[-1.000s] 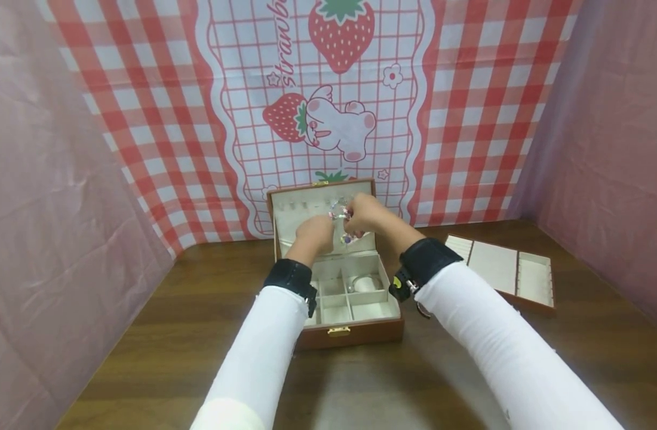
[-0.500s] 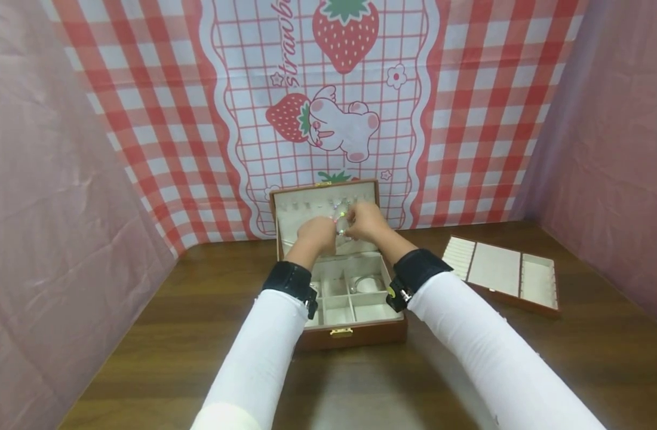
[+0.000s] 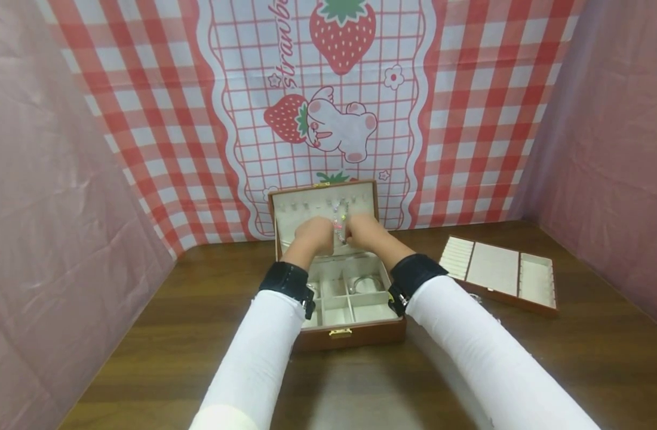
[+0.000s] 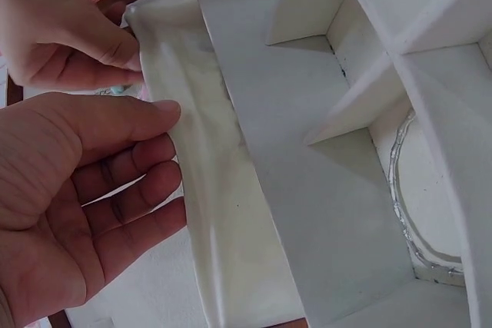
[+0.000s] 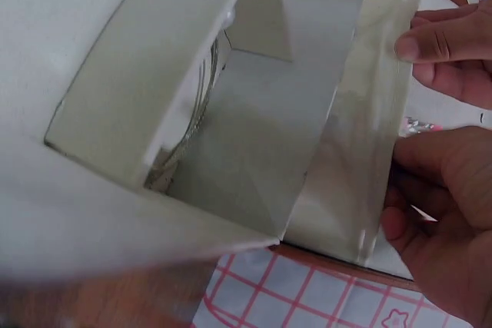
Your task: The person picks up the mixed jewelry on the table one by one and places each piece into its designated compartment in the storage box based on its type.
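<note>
A brown jewelry box [image 3: 339, 337] stands with its lid [image 3: 291, 215] raised; hooks run along the lid's top, above a cream fabric pocket [image 4: 207, 151]. A colorful beaded necklace [image 3: 338, 226] hangs from the hooks, between the two hands. My left hand [image 4: 69, 190] pinches the pocket's upper edge, thumb on the front and fingertips behind it. Beside it my right hand [image 5: 446, 197] grips the same edge, some fingers hidden by the fabric. The necklace's lower end is out of sight at the pocket; only a few pink and silver beads [image 5: 419, 124] show.
The box's base is divided into compartments, one holding a silver bracelet [image 3: 367, 279]. A shallow tray [image 3: 495, 269] with sections lies to the right on the wooden table [image 3: 199, 334]. A checked strawberry cloth [image 3: 242, 119] hangs behind.
The right hand has come down from near the hooks, where it held the beaded necklace, to the pocket's edge. The necklace now hangs straight below the hooks. The left hand has barely moved.
</note>
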`<state>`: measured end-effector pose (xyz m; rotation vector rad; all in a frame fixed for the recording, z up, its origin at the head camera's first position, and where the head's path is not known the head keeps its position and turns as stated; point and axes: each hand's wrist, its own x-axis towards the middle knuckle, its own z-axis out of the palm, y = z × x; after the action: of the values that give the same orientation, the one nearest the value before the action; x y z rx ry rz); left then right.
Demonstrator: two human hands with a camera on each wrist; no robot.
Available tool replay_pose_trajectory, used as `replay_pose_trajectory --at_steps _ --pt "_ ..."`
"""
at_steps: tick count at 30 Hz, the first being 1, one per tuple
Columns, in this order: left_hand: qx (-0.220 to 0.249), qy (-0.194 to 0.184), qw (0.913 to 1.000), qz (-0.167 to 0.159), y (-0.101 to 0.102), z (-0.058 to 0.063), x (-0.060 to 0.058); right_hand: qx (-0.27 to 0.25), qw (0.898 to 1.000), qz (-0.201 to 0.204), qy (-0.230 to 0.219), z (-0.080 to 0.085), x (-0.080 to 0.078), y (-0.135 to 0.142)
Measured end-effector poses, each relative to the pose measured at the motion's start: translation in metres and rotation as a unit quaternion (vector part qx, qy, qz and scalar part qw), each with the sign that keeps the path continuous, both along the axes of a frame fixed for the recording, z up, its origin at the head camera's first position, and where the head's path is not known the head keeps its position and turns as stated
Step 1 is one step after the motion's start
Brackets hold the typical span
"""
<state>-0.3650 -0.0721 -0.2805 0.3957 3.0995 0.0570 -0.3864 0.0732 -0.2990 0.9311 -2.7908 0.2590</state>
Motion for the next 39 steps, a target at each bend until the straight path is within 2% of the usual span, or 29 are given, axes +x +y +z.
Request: replay_pose_trajectory --at_steps 5,10,17,25,32,39 --pt "-0.001 0.007 1.0 -0.005 -0.001 0.0 -0.001 0.02 0.999 0.014 -0.041 0.003 0.0 0.003" --pt "0.006 0.013 0.9999 -0.003 -0.002 -0.001 -0.003 -0.001 0.997 0.027 -0.072 0.005 0.001 0.009" --pt "0.021 0.029 0.9991 0.02 -0.001 -0.001 -0.005 -0.027 0.999 0.029 -0.037 0.006 0.003 0.018" --pt "0.015 0.058 0.9974 0.042 0.003 -0.006 -0.009 -0.055 0.998 0.018 -0.023 0.011 0.008 0.034" --pt "0.007 0.07 0.9963 0.05 0.005 -0.011 -0.012 -0.103 0.994 0.019 -0.031 0.005 0.017 0.053" --pt "0.008 0.066 0.997 0.04 0.004 -0.008 -0.009 -0.158 0.986 -0.002 -0.055 -0.004 0.027 0.076"
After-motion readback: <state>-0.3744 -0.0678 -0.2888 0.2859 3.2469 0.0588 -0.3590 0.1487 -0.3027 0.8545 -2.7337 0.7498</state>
